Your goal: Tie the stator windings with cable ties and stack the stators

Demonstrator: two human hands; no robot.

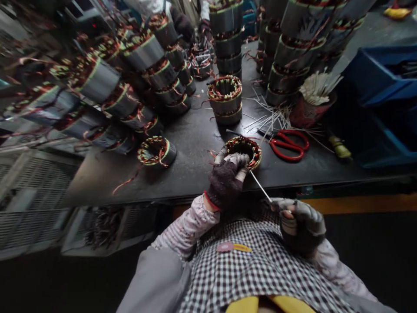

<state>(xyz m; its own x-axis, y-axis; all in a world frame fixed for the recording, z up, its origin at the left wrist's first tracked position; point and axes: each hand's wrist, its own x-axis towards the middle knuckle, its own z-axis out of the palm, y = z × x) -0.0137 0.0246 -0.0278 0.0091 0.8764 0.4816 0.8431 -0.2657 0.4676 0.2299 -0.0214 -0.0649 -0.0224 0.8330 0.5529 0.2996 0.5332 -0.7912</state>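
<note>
A motor stator (257,150), a metal ring with copper windings, lies near the table's front edge, its opening facing up. My left hand (230,174), in a dark glove with wrapped fingers, grips its near left rim, the fingertips reaching over the winding. From the stator's near side a thin white tie (260,186) runs taut, down and to the right. My right hand (302,221), gloved and wrapped likewise, pinches the far end of this tie in front of my checked apron. Red-handled scissors (289,145) rest just right of the stator.
Behind stands a short stator stack (226,104); taller stacks (228,39) rise left and right. A single stator (156,151) sits at left. Loose white ties (269,115) lie by a red cup (311,111). Blue bins (387,100) stand right; a person's gloved hand (182,24) is beyond.
</note>
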